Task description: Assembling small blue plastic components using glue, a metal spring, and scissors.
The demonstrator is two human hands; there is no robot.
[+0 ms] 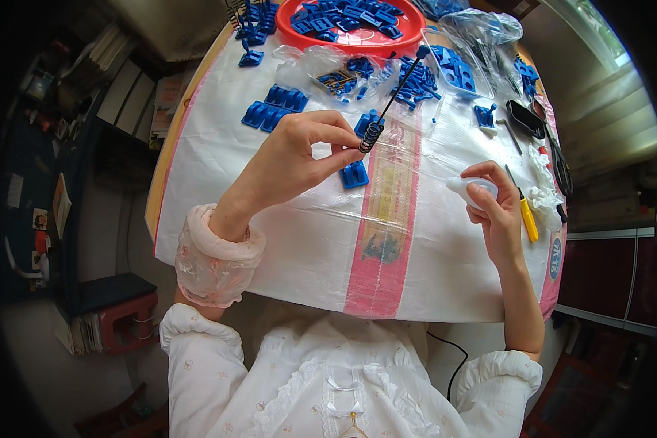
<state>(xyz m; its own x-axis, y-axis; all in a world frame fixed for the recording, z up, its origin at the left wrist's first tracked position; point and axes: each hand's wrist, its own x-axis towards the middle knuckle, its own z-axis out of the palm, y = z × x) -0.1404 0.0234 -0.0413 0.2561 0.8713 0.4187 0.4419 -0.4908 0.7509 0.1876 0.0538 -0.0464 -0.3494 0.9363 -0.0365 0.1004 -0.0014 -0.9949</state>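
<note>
Pinching a black coil spring (pixel 371 136) between thumb and index finger of the left hand (pixel 299 152), fingers narrowed to its lower end. Holding it raised over the middle of the worktop (pixel 155 196), tilted up and to the right, in line with a thin dark rod (pixel 399 89) tipped in blue. Cannot tell whether touching the blue part (pixel 365 121) just behind it.

Gripping a translucent white squeeze bottle (pixel 480 188) in the right hand (pixel 493 212), fingers curled around its body, nozzle pointed left toward the spring, yet well apart from it.

Working above a white woven sheet (pixel 299 244) with a pink stripe, spread over the worktop. Just below the left fingertips, lying on the sheet: a small blue bracket (pixel 354 174). Farther off to the left, set close together in two rows: blue clips (pixel 274 108). Along the far side: a red basin (pixel 285 33) of blue pieces, a pile of blue pegs (pixel 417 82), a clear plastic tray (pixel 482 93) of blue plates. To the right of the right hand: a yellow-handled screwdriver (pixel 528 219), crumpled white tissue (pixel 544 200) and black scissors (pixel 560 166).
</note>
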